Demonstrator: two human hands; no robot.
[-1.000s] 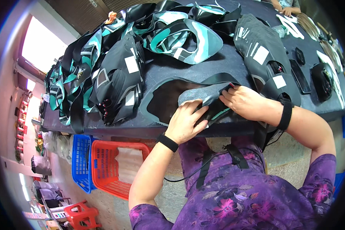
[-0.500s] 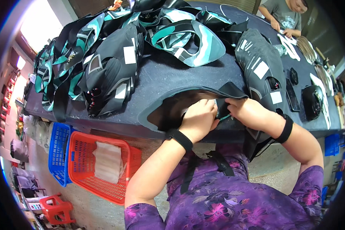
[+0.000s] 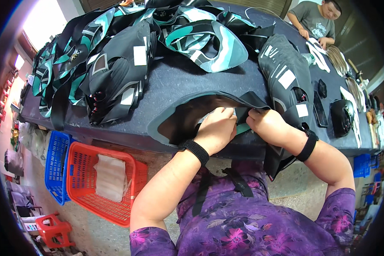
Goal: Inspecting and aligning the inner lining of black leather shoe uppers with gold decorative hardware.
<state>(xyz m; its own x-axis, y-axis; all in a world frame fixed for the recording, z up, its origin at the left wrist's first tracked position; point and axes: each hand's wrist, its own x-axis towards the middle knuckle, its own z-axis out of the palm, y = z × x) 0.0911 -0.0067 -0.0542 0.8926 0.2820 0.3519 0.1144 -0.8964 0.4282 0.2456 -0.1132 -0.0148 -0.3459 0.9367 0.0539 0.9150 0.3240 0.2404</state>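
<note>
I have the dark, grey-edged fabric panel (image 3: 187,117) pulled to the near edge of the dark blue work table (image 3: 175,81), just right of the frame's centre, so its lower part hangs over the edge where both hands can work it close to my body. My left hand (image 3: 217,130) is curled nearly closed over the panel's edge, fingers folded down on the cloth to pin it flat. My right hand (image 3: 266,123) meets it from the right, thumb and fingers pinched tight on a small black strap end (image 3: 242,114) at the seam; whether it grips the strap alone or the cloth too, I cannot quite tell, since my knuckles cover the spot.

Black straps (image 3: 237,181) dangle below the table against my purple flowered shirt (image 3: 251,226). Finished-looking black and teal pieces (image 3: 115,72) lie heaped across the upper left of the frame, out of the way. A second grey-black piece with white tags (image 3: 286,72) sits to the upper right, within reach. At lower left, a red plastic basket (image 3: 115,205) and a blue one (image 3: 55,162) stand on the floor beside the table. Another person's hands (image 3: 313,38) work at the far upper right.
</note>
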